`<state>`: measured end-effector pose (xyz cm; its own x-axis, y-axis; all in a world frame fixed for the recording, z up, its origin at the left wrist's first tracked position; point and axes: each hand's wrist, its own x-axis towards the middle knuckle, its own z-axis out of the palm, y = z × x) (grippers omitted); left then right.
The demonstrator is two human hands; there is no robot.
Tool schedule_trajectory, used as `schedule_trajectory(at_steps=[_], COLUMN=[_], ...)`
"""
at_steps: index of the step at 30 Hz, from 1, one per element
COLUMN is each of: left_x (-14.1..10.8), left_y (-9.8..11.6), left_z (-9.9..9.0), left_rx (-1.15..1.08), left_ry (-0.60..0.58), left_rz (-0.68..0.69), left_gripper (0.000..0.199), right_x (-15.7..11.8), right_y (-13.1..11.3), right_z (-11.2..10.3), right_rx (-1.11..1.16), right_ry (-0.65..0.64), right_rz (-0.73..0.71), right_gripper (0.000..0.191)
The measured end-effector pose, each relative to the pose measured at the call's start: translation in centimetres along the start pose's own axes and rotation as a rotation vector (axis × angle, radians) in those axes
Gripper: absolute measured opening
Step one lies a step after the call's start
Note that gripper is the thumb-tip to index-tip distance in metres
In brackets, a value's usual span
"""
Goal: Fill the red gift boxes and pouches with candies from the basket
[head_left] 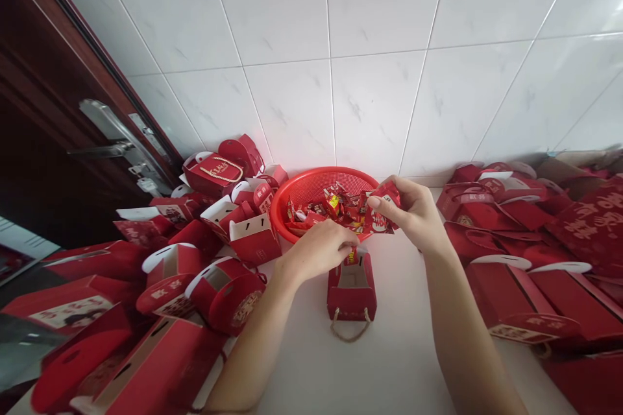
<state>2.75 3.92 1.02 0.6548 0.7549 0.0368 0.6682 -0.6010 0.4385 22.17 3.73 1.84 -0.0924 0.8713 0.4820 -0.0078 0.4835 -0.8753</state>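
Observation:
A red gift box (351, 298) with a rope handle stands open on the white surface in front of me. My left hand (328, 248) is over its far end, fingers curled down at a small red and yellow packet (351, 255) in the box opening. Red wrapped packets (382, 211) are pinched in my right hand (406, 213), at the right rim of the basket. The red plastic basket (280, 207) holds several red and yellow wrapped sweets (335, 201). Whether my left fingertips grip the small packet is hidden.
Many open red boxes (256, 240) crowd the left side. More red boxes (511, 292) are piled at the right. A tiled wall (292, 104) rises behind the basket, and a dark door (53, 110) with a metal handle is at the far left.

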Motion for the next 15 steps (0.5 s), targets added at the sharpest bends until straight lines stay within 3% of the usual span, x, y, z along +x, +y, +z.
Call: schedule_trajectory(at_steps=[5, 11, 15], left_x=[-0.10, -0.27, -0.34], left_y=[-0.25, -0.16, -0.25], left_z=[-0.16, -0.23, 0.10], left_rx=[0.037, 0.048, 0.051], left_ry=[0.054, 0.107, 0.042], left_rz=[-0.031, 0.058, 0.089], left_gripper=[0.025, 0.027, 0.028], right_x=[-0.05, -0.05, -0.07], right_y=[-0.04, -0.07, -0.15], right_z=[-0.03, -0.17, -0.10], right_rx=[0.018, -0.022, -0.026], right_ry=[-0.003, 0.010, 0.005], right_rz=[0.011, -0.001, -0.007], right_gripper=[0.037, 0.038, 0.037])
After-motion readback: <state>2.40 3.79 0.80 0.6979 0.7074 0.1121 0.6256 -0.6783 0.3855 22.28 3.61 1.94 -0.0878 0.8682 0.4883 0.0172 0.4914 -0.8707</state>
